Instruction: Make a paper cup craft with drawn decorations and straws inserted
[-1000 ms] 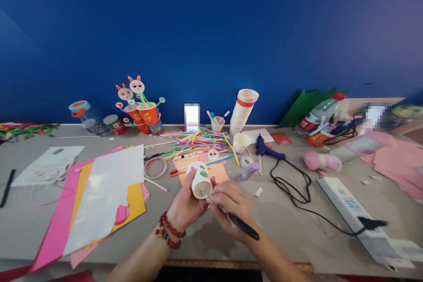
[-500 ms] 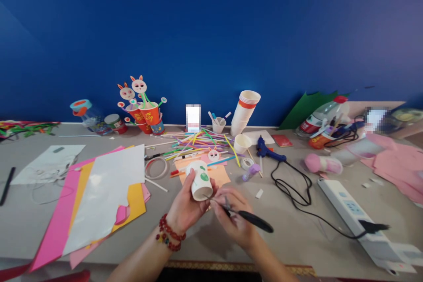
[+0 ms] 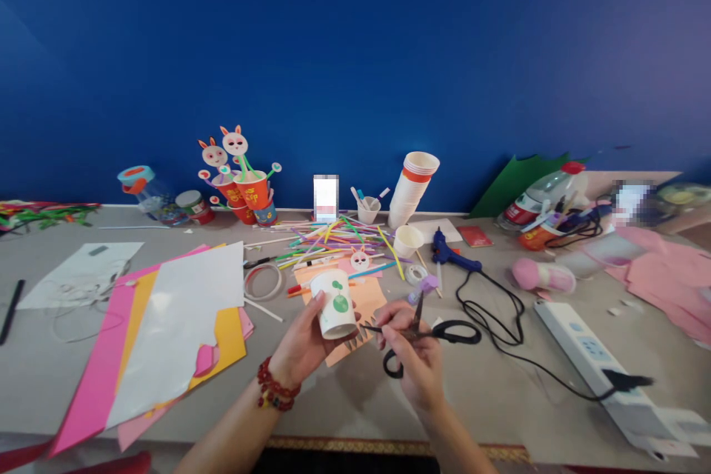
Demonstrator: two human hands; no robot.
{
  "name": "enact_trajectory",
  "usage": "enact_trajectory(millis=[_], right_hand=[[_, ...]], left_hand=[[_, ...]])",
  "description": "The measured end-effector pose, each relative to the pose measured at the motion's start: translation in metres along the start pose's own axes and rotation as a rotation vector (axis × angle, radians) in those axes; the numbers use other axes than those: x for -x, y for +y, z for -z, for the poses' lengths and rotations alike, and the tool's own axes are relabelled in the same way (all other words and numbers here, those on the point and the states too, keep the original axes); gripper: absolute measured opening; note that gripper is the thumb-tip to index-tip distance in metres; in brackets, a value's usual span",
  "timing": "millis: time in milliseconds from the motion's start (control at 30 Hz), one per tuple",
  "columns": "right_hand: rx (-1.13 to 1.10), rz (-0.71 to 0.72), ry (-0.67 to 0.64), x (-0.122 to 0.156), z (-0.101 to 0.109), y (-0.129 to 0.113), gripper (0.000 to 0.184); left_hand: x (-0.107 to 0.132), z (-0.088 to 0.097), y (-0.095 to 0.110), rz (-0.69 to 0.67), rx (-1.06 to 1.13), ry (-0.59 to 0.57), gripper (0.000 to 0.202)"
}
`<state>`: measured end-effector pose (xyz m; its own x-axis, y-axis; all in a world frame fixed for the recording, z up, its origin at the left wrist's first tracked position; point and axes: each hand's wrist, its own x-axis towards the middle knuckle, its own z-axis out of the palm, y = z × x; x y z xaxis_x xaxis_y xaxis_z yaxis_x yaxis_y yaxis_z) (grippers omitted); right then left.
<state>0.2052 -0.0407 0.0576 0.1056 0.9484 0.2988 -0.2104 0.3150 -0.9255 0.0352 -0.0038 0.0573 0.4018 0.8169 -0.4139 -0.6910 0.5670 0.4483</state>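
Note:
A white paper cup [image 3: 333,304] with a green printed design is in my left hand [image 3: 304,341], fingers wrapped round its side, its base tilted down towards me. My right hand [image 3: 416,355] grips black-handled scissors [image 3: 458,332] around the middle. Their blades are spread, one pointing left at the cup with a small gap between them. Under the cup lies an orange paper sheet [image 3: 371,301]. A rabbit-face cutout [image 3: 360,259] rests just behind it.
Colourful pipe cleaners [image 3: 333,241] are heaped behind the cup. A stack of paper cups [image 3: 412,189] leans near the wall. To the right are a blue glue gun [image 3: 452,253], its black cable and a power strip [image 3: 594,363]. Card sheets [image 3: 183,311] spread out on the left.
My right hand has drawn the scissors away from the cup's base to the right, and their blades have opened. The cup has tipped slightly more upright in my left hand.

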Motion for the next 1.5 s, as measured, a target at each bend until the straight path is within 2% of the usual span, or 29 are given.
enact_trajectory(millis=[100, 267, 400, 600, 833, 1067, 1267, 1367, 1433, 1500], right_hand=[[-0.088, -0.072, 0.045, 0.001, -0.002, 0.007, 0.015], [-0.139, -0.127, 0.091, 0.0, -0.005, 0.011, 0.015], [-0.2, -0.169, 0.105, -0.004, -0.008, 0.011, 0.013], [-0.149, -0.191, 0.09, -0.006, -0.011, 0.011, 0.016], [-0.116, -0.2, 0.06, -0.008, -0.013, 0.008, 0.018], [-0.061, -0.181, -0.068, -0.021, -0.019, -0.01, 0.024], [-0.164, -0.277, -0.15, -0.032, -0.023, -0.011, 0.023], [-0.158, -0.314, -0.154, -0.034, -0.023, -0.009, 0.026], [-0.155, -0.32, -0.174, -0.034, -0.023, -0.009, 0.028], [-0.149, -0.312, -0.196, -0.034, -0.024, -0.01, 0.029]], left_hand=[[0.001, -0.002, 0.001, 0.0, -0.015, 0.035, 0.033], [0.003, 0.0, 0.004, 0.024, -0.007, -0.033, 0.034], [0.002, 0.001, 0.005, 0.039, 0.008, -0.028, 0.035], [0.001, 0.002, 0.005, 0.01, -0.005, -0.089, 0.035], [0.005, 0.003, 0.004, -0.15, -0.16, -0.111, 0.061], [0.006, 0.008, 0.002, -0.291, -0.356, -0.144, 0.067], [0.008, 0.008, 0.002, -0.332, -0.505, -0.232, 0.054], [0.012, 0.002, 0.009, -0.539, -0.67, -0.193, 0.052], [0.015, -0.002, 0.016, -0.692, -0.836, -0.153, 0.043], [0.017, -0.005, 0.024, -0.704, -0.969, -0.172, 0.027]])
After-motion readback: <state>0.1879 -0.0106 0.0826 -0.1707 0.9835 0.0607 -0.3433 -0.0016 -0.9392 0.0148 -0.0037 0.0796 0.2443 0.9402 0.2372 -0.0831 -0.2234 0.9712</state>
